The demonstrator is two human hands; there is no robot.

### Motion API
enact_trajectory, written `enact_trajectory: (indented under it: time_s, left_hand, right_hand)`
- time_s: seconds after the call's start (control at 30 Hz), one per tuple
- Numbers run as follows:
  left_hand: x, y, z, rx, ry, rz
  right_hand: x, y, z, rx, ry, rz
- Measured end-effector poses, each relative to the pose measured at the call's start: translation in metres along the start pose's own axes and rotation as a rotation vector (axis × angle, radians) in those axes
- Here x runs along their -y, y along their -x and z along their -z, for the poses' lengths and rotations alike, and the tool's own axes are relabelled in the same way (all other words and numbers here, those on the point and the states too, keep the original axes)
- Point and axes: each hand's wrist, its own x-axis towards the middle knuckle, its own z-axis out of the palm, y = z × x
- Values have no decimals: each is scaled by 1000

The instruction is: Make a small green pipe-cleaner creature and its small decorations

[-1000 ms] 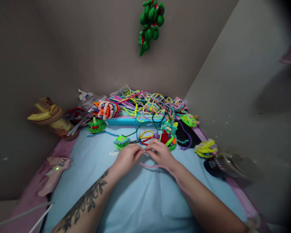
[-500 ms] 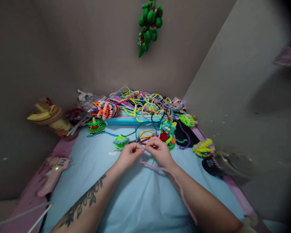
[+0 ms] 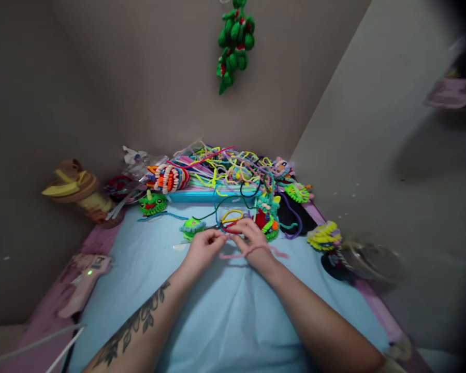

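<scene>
My left hand [image 3: 205, 248] is closed in a pinch on a fuzzy pink pipe cleaner; the gripped part is too small to see clearly. My right hand [image 3: 258, 249] meets it fingertip to fingertip, thumb and forefinger closed at the same spot. The pink pipe cleaner [image 3: 233, 256] loops below the fingers and runs across the back of my right hand, its loose end out to the right. Just beyond my fingers lie scissors with yellow and red handles [image 3: 232, 214], partly hidden. A green pipe-cleaner figure with a blue rim [image 3: 192, 228] sits beyond my left hand.
A blue tray [image 3: 202, 197] heaped with coloured pipe cleaners [image 3: 217, 160] stands at the back. Several fuzzy figures surround it, including a green one [image 3: 153, 203] and a yellow one [image 3: 324, 236]. A pink glue gun [image 3: 84, 285] lies left; a clear container [image 3: 373, 261] stands right.
The pink pipe cleaner's loose end has swung up from along my right forearm to across the back of my right hand. My right fingers have spread somewhat; both hands stay together.
</scene>
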Motion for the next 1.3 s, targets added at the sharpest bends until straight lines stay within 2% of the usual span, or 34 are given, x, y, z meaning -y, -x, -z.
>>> enact_trajectory:
  time_s: [0.1,0.17,0.33,0.47,0.7,0.8,0.87,1.0,1.1,1.2,1.3]
  left_hand:
    - [-1,1,0,44,-18,2]
    - [-2,1,1,77,20,10]
    - [-7,4,5,167,112,44]
    - [-9,6,5,222,165,82]
    - [-15,8,2,252,217,106]
    - [-12,7,3,217,140,64]
    - [-8,6,4,138,14,0]
    - [-5,7,5,-36,-440,-271]
    - [-6,11,5,-27,-654,-419]
    - [-7,13,4,-15,-712,-436]
    - [-6,12,1,-14,-631,-415]
  right_hand:
    - [-1,1,2,45,139,141]
    - [0,1,2,68,171,172]
    - [1,0,3,88,58,205]
    - [0,1,5,70,0,251]
    - [6,1,9,-9,98,318]
    - [3,0,10,-13,114,312]
    - [1,-1,10,11,143,311]
    - [-1,-2,10,81,278,307]
    - [2,0,8,118,354,278]
    - [4,2,7,137,403,271]
    - [5,1,8,132,400,240]
